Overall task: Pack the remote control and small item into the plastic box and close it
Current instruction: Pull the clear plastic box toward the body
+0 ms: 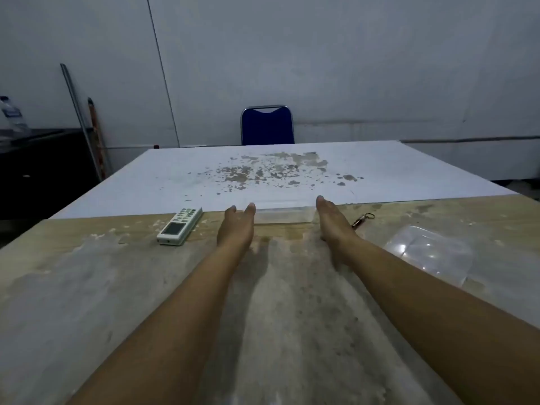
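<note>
Two bare forearms reached over the worn wooden table [87,287]; the left hand [236,226] and right hand [333,220], fingers extended and holding nothing, flanked the clear rectangular plastic box [285,213]. The white remote control [179,226] lay left, the small metal keyring item [362,220] right, the transparent lid [429,252] nearer right. Gripping both sides evenly would probably steady the light box.

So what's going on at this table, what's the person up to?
A person is getting ready to pack things into a clear plastic box. The left hand and right hand are open at either side of it; whether they touch it is hard to tell. Nothing is packed yet: the remote control lies on the table to the left, a small keyring item to the right, and the clear lid sits off, nearer on the right.
</note>
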